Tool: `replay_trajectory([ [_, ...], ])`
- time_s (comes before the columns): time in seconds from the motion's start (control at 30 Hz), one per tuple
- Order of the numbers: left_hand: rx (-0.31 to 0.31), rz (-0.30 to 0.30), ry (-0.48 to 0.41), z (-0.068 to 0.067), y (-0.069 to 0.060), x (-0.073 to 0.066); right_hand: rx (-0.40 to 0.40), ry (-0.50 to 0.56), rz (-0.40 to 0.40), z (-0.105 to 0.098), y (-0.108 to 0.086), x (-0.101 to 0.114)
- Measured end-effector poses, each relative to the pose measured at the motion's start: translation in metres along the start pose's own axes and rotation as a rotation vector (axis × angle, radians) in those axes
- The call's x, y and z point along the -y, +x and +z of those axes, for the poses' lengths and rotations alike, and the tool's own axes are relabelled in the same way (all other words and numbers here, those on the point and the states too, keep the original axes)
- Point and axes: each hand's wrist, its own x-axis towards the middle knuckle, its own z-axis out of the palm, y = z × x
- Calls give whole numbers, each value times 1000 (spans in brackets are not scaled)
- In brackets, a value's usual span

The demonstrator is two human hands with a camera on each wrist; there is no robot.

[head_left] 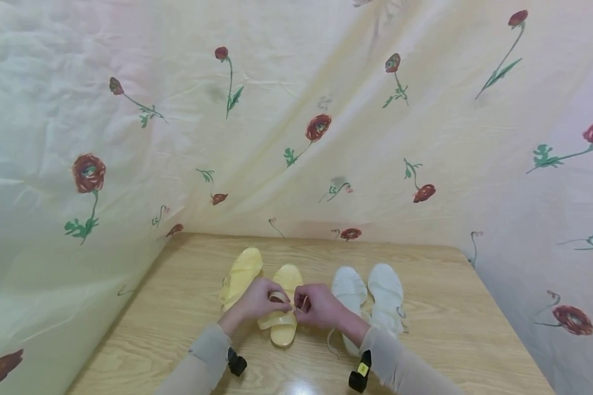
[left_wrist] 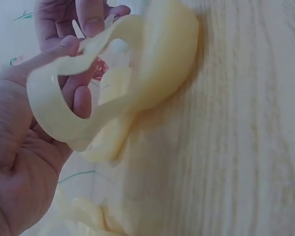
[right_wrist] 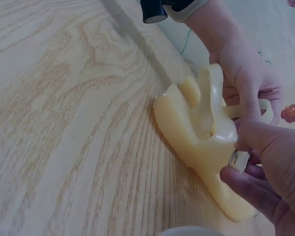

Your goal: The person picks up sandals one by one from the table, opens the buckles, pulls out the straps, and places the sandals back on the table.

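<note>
Head view: I see a person's two hands close together over a yellow sandal [head_left: 283, 336] resting on a wood-grain table [head_left: 143, 318]. The left hand [head_left: 259, 299] pinches the sandal's pale strap [left_wrist: 44, 98], which bends into a loop, as the left wrist view shows. The right hand [head_left: 321, 307] grips a small metal buckle [right_wrist: 240, 160] between thumb and fingers, clearest in the right wrist view. The sandal lies between a second yellow sandal [head_left: 245, 269], on the person's left, and two white sandals [head_left: 386, 282] on the right. Beyond the table hangs pale cloth [head_left: 277, 71] printed with red flowers.
</note>
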Motion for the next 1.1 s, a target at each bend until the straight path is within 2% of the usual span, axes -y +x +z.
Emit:
replay_trajectory([
  [0.1,-8,-2,-9,1,-1,2,6,-2,-19,1,1,-1],
  [0.23,-23,27,-38,1,-2,1,-3,25,-44,3,1,-2],
  [0.43,-8,54,-84,2,-1,0,4,40,-119,1,-1,-5],
  [0.57,-1,24,-72,1,-2,3,44,-12,-199,-2,-2,-7],
  [0.8,35,-37,-118,1,-3,7,92,-110,-308,-7,-5,-6],
  [0.93,45,-50,-133,-1,-3,6,92,-134,-312,-8,-4,-3],
  [1.1,63,-35,-145,-3,-2,4,113,-148,-279,-7,0,1],
])
